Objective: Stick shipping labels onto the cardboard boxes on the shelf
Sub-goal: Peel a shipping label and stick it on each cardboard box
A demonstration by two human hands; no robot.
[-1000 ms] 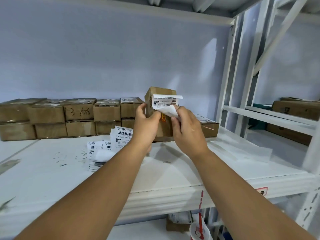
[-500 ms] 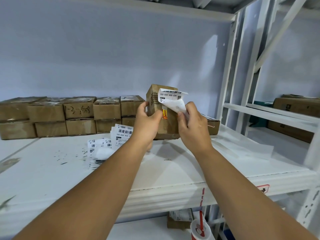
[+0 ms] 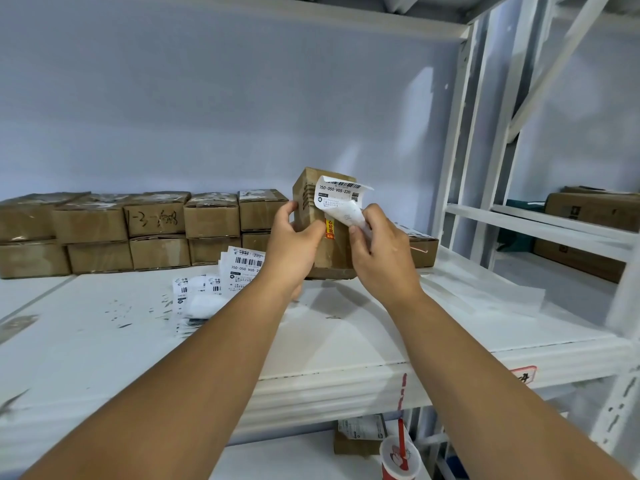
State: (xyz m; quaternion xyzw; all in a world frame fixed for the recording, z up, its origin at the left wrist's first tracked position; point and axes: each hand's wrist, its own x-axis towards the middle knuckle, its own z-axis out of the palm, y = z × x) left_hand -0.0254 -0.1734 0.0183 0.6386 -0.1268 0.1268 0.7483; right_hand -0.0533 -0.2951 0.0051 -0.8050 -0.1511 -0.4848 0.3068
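Observation:
A small cardboard box [image 3: 331,251] stands on end on the white shelf [image 3: 346,344], tilted slightly. My left hand [image 3: 292,244] grips its left edge, thumb across the front. A white shipping label [image 3: 337,195] with a barcode lies partly on the box's upper front face; its lower part curls away. My right hand [image 3: 379,247] pinches that curled lower part of the label. A loose pile of more labels [image 3: 221,282] lies on the shelf to the left of my left forearm.
Two rows of stacked cardboard boxes [image 3: 138,230] line the back wall at the left. Another flat box [image 3: 420,249] lies behind my right hand. White backing paper [image 3: 485,292] lies at the right. A neighbouring rack holds larger boxes [image 3: 588,209]. A red cup [image 3: 398,459] stands below.
The label has gone further onto the box's upper front, its printed side now facing me. My right hand has shifted right and slightly down with the curled part; the box is tilted a little more.

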